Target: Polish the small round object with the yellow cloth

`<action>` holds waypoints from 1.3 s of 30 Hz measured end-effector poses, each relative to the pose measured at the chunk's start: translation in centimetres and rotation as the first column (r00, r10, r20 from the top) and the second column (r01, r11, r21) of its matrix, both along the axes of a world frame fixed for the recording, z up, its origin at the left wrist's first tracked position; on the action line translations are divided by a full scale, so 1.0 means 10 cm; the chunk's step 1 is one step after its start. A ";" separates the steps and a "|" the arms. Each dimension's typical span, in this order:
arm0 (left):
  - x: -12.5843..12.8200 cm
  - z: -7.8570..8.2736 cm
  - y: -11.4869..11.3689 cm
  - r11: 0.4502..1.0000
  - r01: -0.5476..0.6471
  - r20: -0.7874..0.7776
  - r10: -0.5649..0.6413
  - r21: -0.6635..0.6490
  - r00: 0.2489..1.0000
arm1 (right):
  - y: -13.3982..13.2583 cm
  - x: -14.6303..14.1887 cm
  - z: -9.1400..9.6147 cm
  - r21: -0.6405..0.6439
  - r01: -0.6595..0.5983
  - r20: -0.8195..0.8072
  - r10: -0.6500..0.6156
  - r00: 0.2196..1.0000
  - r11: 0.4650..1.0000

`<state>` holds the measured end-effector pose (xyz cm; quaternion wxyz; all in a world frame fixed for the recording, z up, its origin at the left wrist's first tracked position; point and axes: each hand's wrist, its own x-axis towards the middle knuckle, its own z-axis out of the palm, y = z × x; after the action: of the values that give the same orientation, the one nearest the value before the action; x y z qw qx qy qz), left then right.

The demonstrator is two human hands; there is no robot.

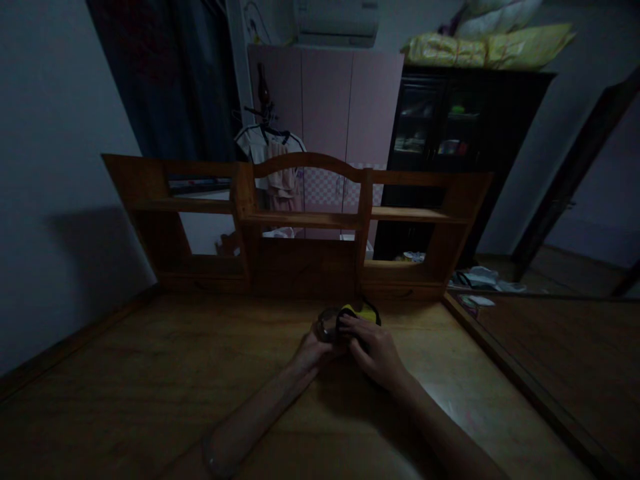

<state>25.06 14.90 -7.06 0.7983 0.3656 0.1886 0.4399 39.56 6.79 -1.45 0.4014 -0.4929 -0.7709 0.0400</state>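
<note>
Just above the wooden surface, both my hands meet around a small item in the dim light. My left hand is closed about a round, shiny, glass-like thing, gripping it from the left and below. Over its right side, my right hand bends its fingers onto a yellow piece with black edging. A dark band lies under those fingertips. Whether the yellow piece and the round thing are joined, I cannot tell. The lower part of both is hidden by my hands.
The wooden surface ends at a raised rim on the right and a wall at left. A wooden shelf unit stands across its far end. Behind are hanging clothes, a pink wardrobe and a black cabinet.
</note>
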 end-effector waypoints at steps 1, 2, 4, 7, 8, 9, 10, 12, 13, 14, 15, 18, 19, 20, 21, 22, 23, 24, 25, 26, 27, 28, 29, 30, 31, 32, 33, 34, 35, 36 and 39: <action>0.01 -0.01 0.01 1.000 -0.005 0.008 0.005 0.020 1.000 | 0.00 -0.01 0.00 0.001 -0.014 0.018 0.014 1.000 1.000; 0.02 -0.03 0.01 0.999 -0.018 0.014 0.018 0.045 1.000 | 0.01 -0.02 0.00 -0.004 -0.027 0.034 0.027 0.999 1.000; 0.03 -0.07 0.03 0.994 -0.045 0.026 0.042 0.098 0.999 | 0.01 -0.04 0.01 -0.016 -0.052 0.057 0.053 0.997 0.999; 0.04 -0.12 0.04 0.989 -0.055 0.025 0.052 0.141 0.998 | 0.01 -0.06 0.02 -0.020 -0.082 0.061 0.083 0.995 0.996; 0.04 -0.13 0.04 0.987 -0.057 0.020 0.055 0.148 0.998 | 0.01 -0.06 0.02 -0.020 -0.088 0.058 0.089 0.994 0.996; 0.04 -0.13 0.04 0.986 -0.059 0.014 0.058 0.153 0.998 | 0.01 -0.06 0.03 -0.021 -0.093 0.055 0.094 0.994 0.995; 0.04 -0.13 0.04 0.986 -0.060 0.007 0.060 0.156 0.998 | 0.00 -0.05 0.03 -0.022 -0.095 0.050 0.096 0.994 0.995; 0.03 -0.12 0.03 0.986 -0.052 -0.011 0.054 0.158 0.998 | 0.00 -0.04 0.03 -0.025 -0.094 0.044 0.095 0.995 0.995; 0.04 -0.12 0.03 0.986 -0.046 -0.018 0.049 0.159 0.999 | 0.00 -0.04 0.03 -0.027 -0.093 0.044 0.094 0.995 0.995; 0.04 -0.12 0.03 0.986 -0.043 -0.022 0.048 0.161 0.999 | 0.00 -0.04 0.03 -0.028 -0.093 0.044 0.094 0.995 0.995; 0.04 -0.12 0.03 0.986 -0.046 -0.024 0.051 0.163 0.998 | 0.00 -0.04 0.03 -0.029 -0.093 0.044 0.094 0.995 0.995; 0.04 -0.11 0.03 0.988 -0.053 -0.025 0.057 0.144 0.998 | 0.00 -0.05 0.02 -0.023 -0.101 0.041 0.102 0.994 0.995; 0.04 -0.11 0.03 0.991 -0.045 -0.028 0.048 0.127 0.998 | 0.00 -0.05 0.02 -0.022 -0.107 0.043 0.108 0.993 0.994; 0.04 -0.10 0.02 0.993 -0.034 -0.031 0.037 0.112 0.999 | 0.00 -0.05 0.02 -0.020 -0.113 0.045 0.114 0.993 0.993; 0.03 -0.09 0.02 0.994 -0.028 -0.031 0.031 0.103 0.999 | 0.00 -0.05 0.03 -0.022 -0.118 0.049 0.119 0.992 0.993; 0.03 -0.08 0.01 0.994 -0.028 -0.031 0.031 0.102 0.999 | 0.00 -0.05 0.03 -0.023 -0.124 0.053 0.125 0.991 0.992; 0.02 -0.07 0.00 0.994 -0.034 -0.031 0.038 0.107 0.999 | 0.00 -0.06 0.03 -0.023 -0.128 0.055 0.129 0.990 0.992; 0.01 -0.05 0.00 0.993 -0.040 -0.036 0.044 0.112 0.998 | 0.00 -0.06 0.03 -0.023 -0.132 0.056 0.133 0.989 0.991; 0.01 -0.04 -0.01 0.993 -0.042 -0.046 0.048 0.112 0.998 | 0.00 -0.06 0.04 -0.023 -0.139 0.056 0.140 0.989 0.990; 0.00 -0.02 -0.02 0.994 -0.043 -0.058 0.050 0.105 0.997 | -0.01 -0.06 0.05 -0.025 -0.148 0.056 0.149 0.987 0.989; -0.01 -0.01 -0.03 0.995 -0.043 -0.074 0.050 0.091 0.996 | -0.01 -0.06 0.05 -0.027 -0.160 0.057 0.161 0.985 0.987; -0.02 0.01 -0.04 0.996 -0.042 -0.089 0.048 0.075 0.995 | -0.02 -0.06 0.06 -0.029 -0.173 0.057 0.175 0.983 0.984; -0.03 0.02 -0.05 0.997 -0.041 -0.098 0.046 0.060 0.994 | -0.02 -0.06 0.07 -0.034 -0.186 0.056 0.188 0.981 0.982; -0.04 0.04 -0.06 0.998 -0.038 -0.103 0.043 0.047 0.994 | -0.03 -0.05 0.07 -0.038 -0.197 0.054 0.199 0.979 0.980; -0.05 0.05 -0.07 0.999 -0.038 -0.105 0.042 0.036 0.994 | -0.03 -0.05 0.08 -0.044 -0.205 0.050 0.207 0.977 0.978; -0.06 0.06 -0.07 0.999 -0.037 -0.107 0.039 0.026 0.994 | -0.03 -0.05 0.08 -0.048 -0.210 0.045 0.212 0.976 0.977; -0.07 0.06 -0.07 0.999 -0.035 -0.106 0.037 0.017 0.994 | -0.03 -0.04 0.07 -0.052 -0.211 0.039 0.213 0.976 0.976; -0.07 0.06 -0.07 0.999 -0.037 -0.106 0.037 0.008 0.994 | -0.03 -0.03 0.07 -0.055 -0.209 0.031 0.211 0.977 0.976; -0.08 0.05 -0.07 0.999 -0.039 -0.107 0.039 0.000 0.994 | -0.02 -0.03 0.06 -0.056 -0.203 0.023 0.205 0.979 0.977; -0.07 0.05 -0.06 0.999 -0.041 -0.105 0.040 -0.004 0.994 | -0.02 -0.02 0.06 -0.056 -0.194 0.013 0.195 0.981 0.979; -0.06 0.02 -0.05 0.999 -0.049 -0.098 0.049 0.001 0.994 | -0.02 -0.01 0.04 -0.050 -0.145 -0.018 0.145 0.989 0.988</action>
<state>24.43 14.39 -6.88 0.7773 0.3815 0.2365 0.4408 39.48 6.59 -1.00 0.3901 -0.4454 -0.8006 0.0923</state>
